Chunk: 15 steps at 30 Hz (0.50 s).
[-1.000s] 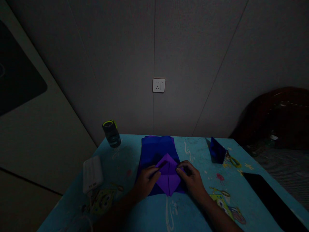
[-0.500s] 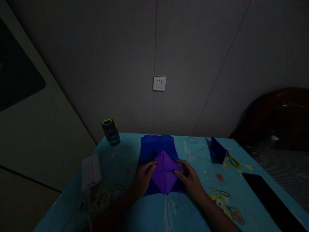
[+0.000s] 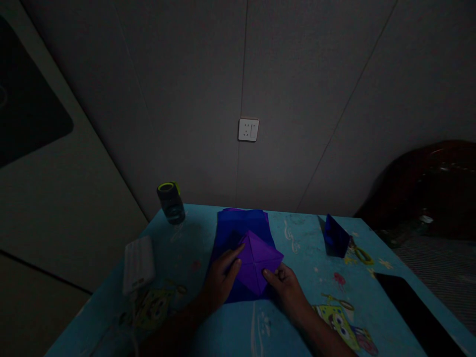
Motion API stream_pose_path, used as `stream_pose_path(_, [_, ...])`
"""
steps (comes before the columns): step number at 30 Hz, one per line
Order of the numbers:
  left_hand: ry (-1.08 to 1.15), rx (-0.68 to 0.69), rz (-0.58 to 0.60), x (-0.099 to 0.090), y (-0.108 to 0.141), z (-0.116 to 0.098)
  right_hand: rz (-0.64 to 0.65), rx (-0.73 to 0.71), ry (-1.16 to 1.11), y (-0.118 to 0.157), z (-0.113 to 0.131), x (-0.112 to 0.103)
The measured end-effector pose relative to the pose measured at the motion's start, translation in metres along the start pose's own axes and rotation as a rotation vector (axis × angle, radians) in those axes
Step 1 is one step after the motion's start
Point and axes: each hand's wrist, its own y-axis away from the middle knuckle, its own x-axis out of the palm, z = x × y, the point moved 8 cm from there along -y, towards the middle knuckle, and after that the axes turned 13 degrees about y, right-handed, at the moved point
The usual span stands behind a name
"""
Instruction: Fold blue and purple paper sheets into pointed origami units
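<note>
The folded purple paper (image 3: 260, 253) looked smooth and matt, though creased; the blue paper sheets (image 3: 243, 219) beneath had the same matt face. The bottle (image 3: 171, 207) seemed see-through plastic, the white power bank (image 3: 139, 262) and wall socket (image 3: 248, 130) hard plastic, the red-brown headboard (image 3: 427, 157) glossy, like polished wood.

The folded paper (image 3: 258, 260) is purple, marked with a dark cross of lines; the stacked sheets (image 3: 241, 222) are deep blue edged with purple. The tablecloth (image 3: 310, 267) is turquoise, printed with yellow cartoon figures (image 3: 337, 322) and white swirls (image 3: 291, 237). The bottle (image 3: 172, 208) has a lime rim, the scissors (image 3: 362, 255) yellow-green handles.
</note>
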Motion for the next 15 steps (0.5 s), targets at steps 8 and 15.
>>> stream_pose_path(8, [-0.163, -0.016, 0.157, 0.013, 0.003, 0.003, -0.12, 0.016, 0.267, 0.003, 0.003, -0.024])
stream_pose_path(15, [-0.17, 0.013, 0.243, 0.019, 0.006, 0.008, -0.197, -0.165, 0.42, 0.007, 0.029, -0.029])
